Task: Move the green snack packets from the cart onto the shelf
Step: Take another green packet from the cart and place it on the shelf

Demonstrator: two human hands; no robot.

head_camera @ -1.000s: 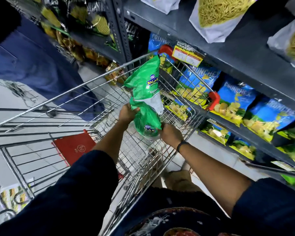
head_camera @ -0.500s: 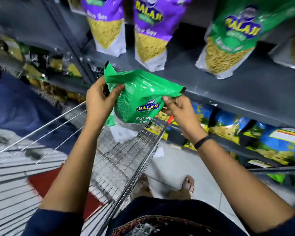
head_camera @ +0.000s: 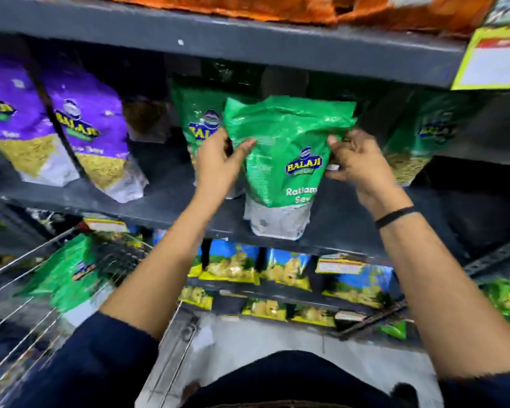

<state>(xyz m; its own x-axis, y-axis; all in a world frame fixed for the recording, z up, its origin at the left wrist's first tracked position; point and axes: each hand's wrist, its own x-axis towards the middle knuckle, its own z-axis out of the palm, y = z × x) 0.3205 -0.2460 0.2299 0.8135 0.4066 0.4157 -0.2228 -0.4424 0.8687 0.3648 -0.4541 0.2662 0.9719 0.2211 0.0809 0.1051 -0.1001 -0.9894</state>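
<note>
A green Balaji snack packet is upright at the front edge of the grey shelf, held between both hands. My left hand grips its left side and my right hand grips its right side. Its white bottom hangs slightly over the shelf's front lip. Behind it on the shelf stands another green packet, and one more green packet stands at the right. A further green packet lies in the wire cart at the lower left.
Purple snack packets stand on the same shelf to the left. Orange packets fill the shelf above. Blue and yellow packets line the lower shelves. A yellow price tag hangs at the upper right.
Both hands lifted the green packet from the cart, turned it upright and carried it up to the shelf front. The view swung up from the cart to the shelf.
</note>
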